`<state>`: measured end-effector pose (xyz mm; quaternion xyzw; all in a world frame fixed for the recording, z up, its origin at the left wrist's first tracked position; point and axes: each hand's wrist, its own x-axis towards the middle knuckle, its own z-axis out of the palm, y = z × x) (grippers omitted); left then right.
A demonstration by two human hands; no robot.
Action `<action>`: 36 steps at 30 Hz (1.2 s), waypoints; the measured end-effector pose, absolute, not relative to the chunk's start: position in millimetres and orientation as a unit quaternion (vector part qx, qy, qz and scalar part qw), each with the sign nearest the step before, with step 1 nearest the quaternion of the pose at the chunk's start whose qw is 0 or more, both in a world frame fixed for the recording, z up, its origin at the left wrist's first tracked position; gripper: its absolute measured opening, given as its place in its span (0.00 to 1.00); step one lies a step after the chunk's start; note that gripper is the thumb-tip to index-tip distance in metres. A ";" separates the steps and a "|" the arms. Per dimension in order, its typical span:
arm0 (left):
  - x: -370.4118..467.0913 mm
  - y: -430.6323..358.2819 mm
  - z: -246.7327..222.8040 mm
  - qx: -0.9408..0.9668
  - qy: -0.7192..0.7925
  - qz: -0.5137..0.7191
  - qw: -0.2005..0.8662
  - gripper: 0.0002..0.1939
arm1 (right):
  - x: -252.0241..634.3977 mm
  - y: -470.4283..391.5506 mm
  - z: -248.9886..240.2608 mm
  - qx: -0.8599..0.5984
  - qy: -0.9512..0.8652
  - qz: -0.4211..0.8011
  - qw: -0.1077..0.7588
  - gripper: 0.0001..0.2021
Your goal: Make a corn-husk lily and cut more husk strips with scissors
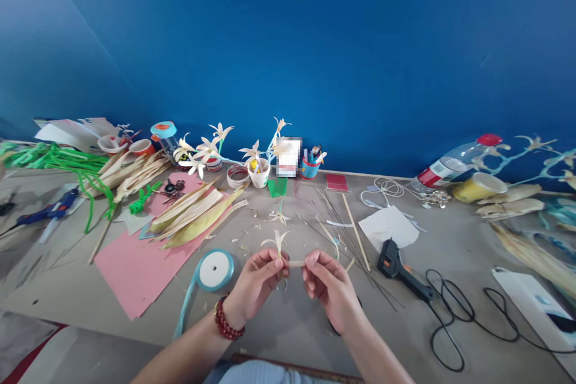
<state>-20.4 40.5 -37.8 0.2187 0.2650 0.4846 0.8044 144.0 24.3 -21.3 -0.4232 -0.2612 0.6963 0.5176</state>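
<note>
My left hand (266, 273), with a red bead bracelet (228, 318) at its wrist, pinches the base of a small cream husk flower (279, 242). The petals spread above my fingertips. Between my two hands a short pale strip (296, 264) is stretched level, and my right hand (327, 282) is closed on its far end. Whether the strip is husk or tape I cannot tell. Another pale flower (279, 216) lies on the table just beyond. A roll of light blue ribbon (215, 270) lies left of my left hand, its tail trailing toward me.
Corn husks (198, 216) lie on pink paper (139, 276) at left. A black glue gun (400, 270) with a looping cord is at right, beside white paper (389, 227). Thin sticks (357, 234) and wires lie ahead. Finished flowers (209, 149), cups and a bottle (443, 171) line the blue wall.
</note>
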 end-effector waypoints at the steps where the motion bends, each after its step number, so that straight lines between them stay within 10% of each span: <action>1: -20.5 40.2 -38.2 0.219 0.265 0.489 0.802 0.08 | 144.8 24.1 -21.9 -0.428 -0.251 0.695 0.521 0.16; 8: -22.3 39.6 -40.8 0.224 0.262 0.508 0.790 0.05 | 209.8 16.6 -25.5 -0.580 -0.394 0.449 0.554 0.18; 15: -21.2 37.7 -40.7 0.268 0.294 0.500 0.769 0.06 | 338.5 -3.6 -47.3 -0.730 -0.643 -0.038 0.227 0.22; 36: -26.2 34.4 -47.6 0.557 0.418 0.425 0.578 0.13 | 371.3 6.5 -72.0 -0.684 -0.720 -0.055 0.102 0.10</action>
